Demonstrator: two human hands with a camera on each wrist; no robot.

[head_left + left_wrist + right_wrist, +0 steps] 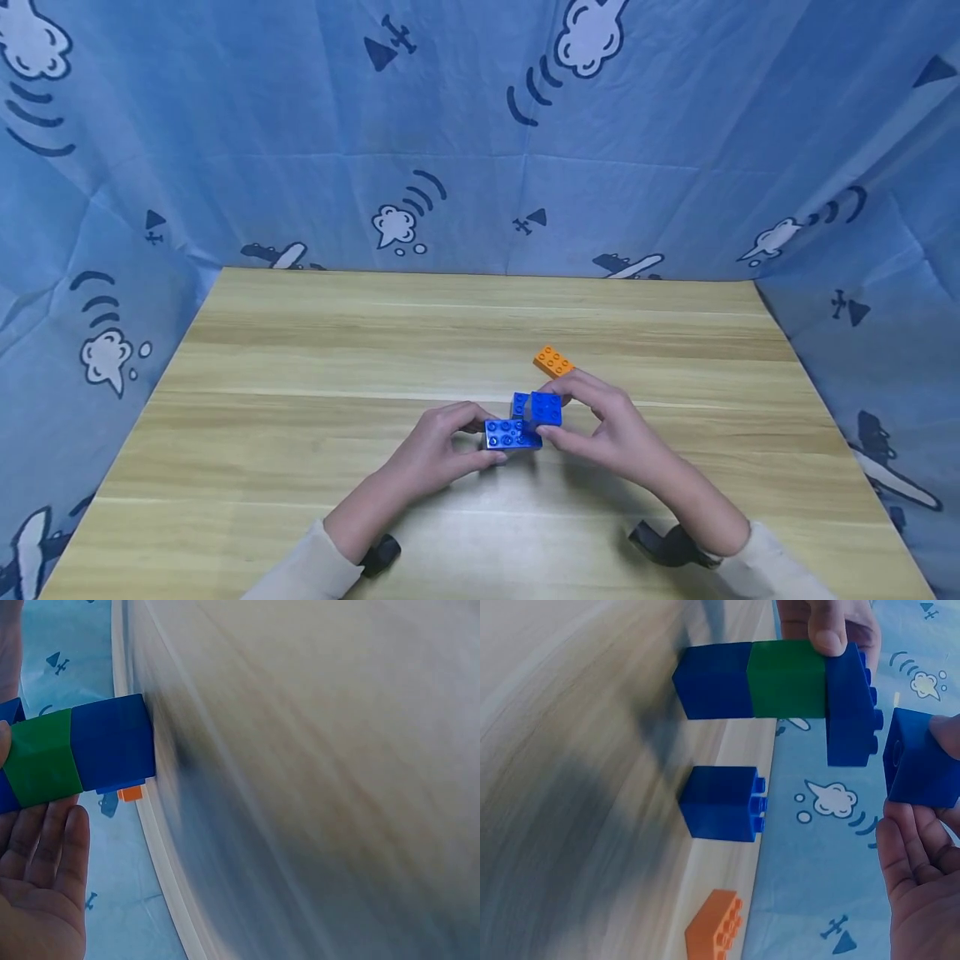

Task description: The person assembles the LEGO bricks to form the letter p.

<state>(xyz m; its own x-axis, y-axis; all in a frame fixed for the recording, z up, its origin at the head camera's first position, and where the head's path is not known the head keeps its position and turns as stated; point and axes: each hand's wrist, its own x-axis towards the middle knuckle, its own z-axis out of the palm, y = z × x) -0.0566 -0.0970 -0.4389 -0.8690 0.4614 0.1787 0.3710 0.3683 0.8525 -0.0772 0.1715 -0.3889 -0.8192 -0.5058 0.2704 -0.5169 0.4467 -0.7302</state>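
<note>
My left hand [438,446] grips a small stack of toy building bricks, thumb and fingers on opposite sides. On top is a long blue brick [504,433] with studs, below it a green brick [787,679], and lowest another blue brick [714,681]. The top brick juts out past the green one toward my right hand. My right hand [611,421] pinches a square blue brick [546,408] between thumb and fingers, its studs facing up. In the right wrist view this brick is apart from the stack, a little higher than the top brick's studs.
On the wooden table [300,358], a loose blue brick [724,804] stands studs up just behind the hands. Farther back lies an orange brick [553,361]. A blue patterned curtain [465,125] hangs along the table's back and sides.
</note>
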